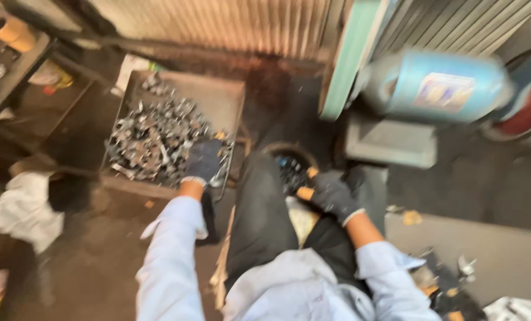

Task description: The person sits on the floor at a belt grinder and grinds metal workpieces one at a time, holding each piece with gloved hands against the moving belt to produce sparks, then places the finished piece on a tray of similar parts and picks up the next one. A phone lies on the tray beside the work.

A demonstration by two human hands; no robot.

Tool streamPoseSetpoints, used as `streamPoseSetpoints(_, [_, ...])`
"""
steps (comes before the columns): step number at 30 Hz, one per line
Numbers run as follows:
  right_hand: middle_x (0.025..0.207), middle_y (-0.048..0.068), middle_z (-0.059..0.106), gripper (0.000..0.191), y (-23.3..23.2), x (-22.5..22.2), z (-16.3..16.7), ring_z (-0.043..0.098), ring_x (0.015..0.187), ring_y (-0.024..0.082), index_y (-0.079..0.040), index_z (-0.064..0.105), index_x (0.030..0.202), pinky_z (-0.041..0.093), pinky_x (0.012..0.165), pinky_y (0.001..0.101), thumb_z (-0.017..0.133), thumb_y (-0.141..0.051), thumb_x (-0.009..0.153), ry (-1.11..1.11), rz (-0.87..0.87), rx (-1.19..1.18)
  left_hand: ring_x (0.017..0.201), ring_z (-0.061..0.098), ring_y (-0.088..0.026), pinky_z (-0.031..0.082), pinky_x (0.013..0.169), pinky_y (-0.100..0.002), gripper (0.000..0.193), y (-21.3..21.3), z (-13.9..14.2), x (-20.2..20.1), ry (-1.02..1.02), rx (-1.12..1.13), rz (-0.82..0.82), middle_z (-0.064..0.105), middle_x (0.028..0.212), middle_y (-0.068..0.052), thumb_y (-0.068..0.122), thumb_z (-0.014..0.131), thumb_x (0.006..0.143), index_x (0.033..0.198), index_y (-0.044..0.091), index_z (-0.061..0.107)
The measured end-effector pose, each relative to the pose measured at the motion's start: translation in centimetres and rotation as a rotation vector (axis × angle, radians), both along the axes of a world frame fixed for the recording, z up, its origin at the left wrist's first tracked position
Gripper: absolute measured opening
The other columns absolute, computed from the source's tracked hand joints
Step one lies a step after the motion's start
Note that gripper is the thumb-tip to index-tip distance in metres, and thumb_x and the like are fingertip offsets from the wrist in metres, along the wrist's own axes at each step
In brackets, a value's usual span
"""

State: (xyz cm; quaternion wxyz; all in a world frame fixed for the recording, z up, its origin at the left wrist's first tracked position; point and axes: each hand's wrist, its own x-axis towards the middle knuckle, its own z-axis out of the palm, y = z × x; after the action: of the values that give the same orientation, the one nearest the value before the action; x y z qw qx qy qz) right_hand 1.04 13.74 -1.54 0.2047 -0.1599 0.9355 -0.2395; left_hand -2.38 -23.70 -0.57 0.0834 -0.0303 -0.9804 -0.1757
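Closest to the lens, bottom centre, a pale blue shirt [289, 288] and a dark trouser leg [259, 217] running up the middle of the frame. The left hand [203, 161], in a dark glove, reaches up to the centre-left and sits on the near edge of a metal tray [221, 98] — the tray is heaped with small shiny metal parts [155, 139]. The fingers curl down into the heap, but the blur hides whether they pinch a piece; cannot tell. The right hand [335, 196], gloved too, is at centre-right, fingers closed around an orange-handled tool [306, 191] — just beside a round dark bucket [290, 161] holding more parts. Upper right, a blue motor [435, 86] on a grey base [390, 142]. Far left, a white rag [24, 208] lies on the dirty floor [99, 267].
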Motion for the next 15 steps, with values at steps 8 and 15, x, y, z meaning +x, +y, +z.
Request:
streamPoseSetpoints(8, [0.15,0.008,0.048,0.082,-2.1,0.1,-1.2,0.049,0.137,0.02,-0.001,0.034,0.149,0.041,0.11,0.0355,0.08,-0.02,0.084,-0.095,-0.2,-0.986,0.114,0.066,-0.022,0.051,0.1,-0.034,0.027,9.6,0.5,2.2,0.107,0.965,-0.109,0.071,0.119,-0.014,0.013,0.073,0.092,0.116,0.0,0.07])
streamPoseSetpoints(15, [0.127,0.007,0.07,0.042,0.7,1.5,0.0,0.062,0.116,0.014,0.004,0.065,0.136,0.049,0.102,0.0296,0.066,-0.016,0.098,-0.266,-0.495,-1.013,0.127,0.058,-0.039,0.045,0.106,-0.046,0.05,21.2,-4.4,3.9,-0.051,0.62,-0.293,0.062,0.139,-0.023,0.01,0.068,0.096,0.144,0.004,0.057])
